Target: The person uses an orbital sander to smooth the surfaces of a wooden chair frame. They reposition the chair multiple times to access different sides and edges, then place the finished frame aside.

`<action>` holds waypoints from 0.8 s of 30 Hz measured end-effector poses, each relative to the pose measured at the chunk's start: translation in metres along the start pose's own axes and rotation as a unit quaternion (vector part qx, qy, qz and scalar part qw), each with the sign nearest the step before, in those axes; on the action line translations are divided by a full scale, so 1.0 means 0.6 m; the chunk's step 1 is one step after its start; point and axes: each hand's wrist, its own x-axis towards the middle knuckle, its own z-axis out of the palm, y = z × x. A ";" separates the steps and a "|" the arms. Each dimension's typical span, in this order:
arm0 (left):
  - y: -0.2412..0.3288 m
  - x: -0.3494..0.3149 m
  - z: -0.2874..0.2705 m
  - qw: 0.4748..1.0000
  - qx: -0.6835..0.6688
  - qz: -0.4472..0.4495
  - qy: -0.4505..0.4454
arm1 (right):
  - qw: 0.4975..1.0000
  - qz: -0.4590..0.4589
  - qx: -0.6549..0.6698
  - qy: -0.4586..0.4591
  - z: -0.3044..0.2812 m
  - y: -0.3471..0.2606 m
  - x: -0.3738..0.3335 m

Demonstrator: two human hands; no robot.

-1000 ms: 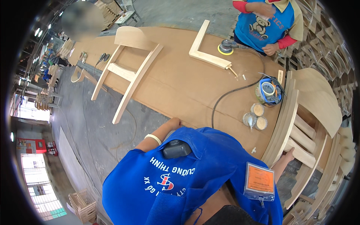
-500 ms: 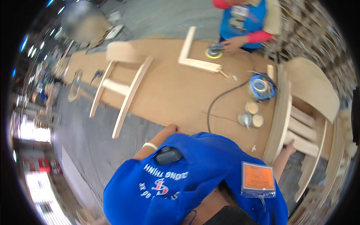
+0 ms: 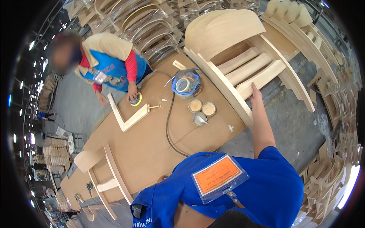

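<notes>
My right hand (image 3: 256, 93) is on the lowest crosspiece (image 3: 262, 78) of a stack of pale wooden chair-back frames, its fingers curled around the edge. The stack's curved top panels (image 3: 224, 32) face away from me, and its side rails (image 3: 224, 85) overhang the table's right end. Of my left hand (image 3: 162, 178), only a small part shows at the table's near edge, past my blue sleeve; its fingers are hidden. A single chair-back frame (image 3: 108, 185) lies to the left on the cardboard-covered table (image 3: 152, 140).
Across the table a co-worker (image 3: 118, 68) holds a round sander (image 3: 135, 100) beside an L-shaped wooden piece (image 3: 129, 121). A blue tub (image 3: 186, 83), several small jars (image 3: 195, 105) and a black hose (image 3: 167, 129) lie between us. More frames (image 3: 304, 41) are stacked at the right.
My view has swung to the right, toward the stack. My right hand stays on the crosspiece with the arm more extended. My left hand, plainly visible before, is now mostly hidden.
</notes>
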 end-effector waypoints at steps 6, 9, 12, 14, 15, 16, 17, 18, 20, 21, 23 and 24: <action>0.014 -0.005 -0.032 1.000 -0.010 0.013 0.007 | 1.000 -0.011 0.020 -0.005 -0.001 0.005 0.007; 0.024 -0.010 -0.028 1.000 -0.020 0.016 0.012 | 1.000 -0.006 0.011 -0.019 -0.004 0.004 0.007; 0.033 -0.018 -0.019 1.000 -0.008 0.021 0.019 | 0.999 0.008 -0.011 -0.030 -0.007 0.003 0.011; 0.037 -0.027 -0.016 0.998 -0.061 -0.001 0.007 | 1.000 0.000 -0.009 -0.029 -0.010 0.004 0.019; 0.040 -0.031 -0.015 0.996 -0.089 -0.014 0.003 | 1.000 0.002 -0.010 -0.022 -0.012 0.007 0.024; 0.043 -0.035 -0.015 0.996 -0.082 -0.024 -0.013 | 1.000 0.018 -0.012 -0.016 -0.015 0.007 0.031; 0.046 -0.039 -0.017 0.996 -0.073 -0.033 -0.028 | 0.999 0.020 0.001 -0.029 -0.019 0.008 0.038; 0.050 -0.042 -0.018 0.997 -0.059 -0.050 -0.031 | 0.997 0.053 0.032 -0.041 -0.022 0.008 0.048; 0.056 -0.047 -0.017 0.999 -0.019 -0.049 -0.013 | 0.994 0.077 0.046 -0.065 -0.032 0.001 0.066; 0.058 -0.050 -0.017 0.998 0.000 -0.059 -0.002 | 0.997 0.060 0.041 -0.040 -0.037 -0.004 0.075; 0.057 -0.058 -0.015 0.997 -0.008 -0.066 0.026 | 0.999 0.040 -0.013 -0.011 -0.044 -0.013 0.087; 0.056 -0.061 -0.014 0.998 -0.015 -0.053 0.031 | 0.998 0.037 -0.045 -0.009 -0.043 -0.018 0.091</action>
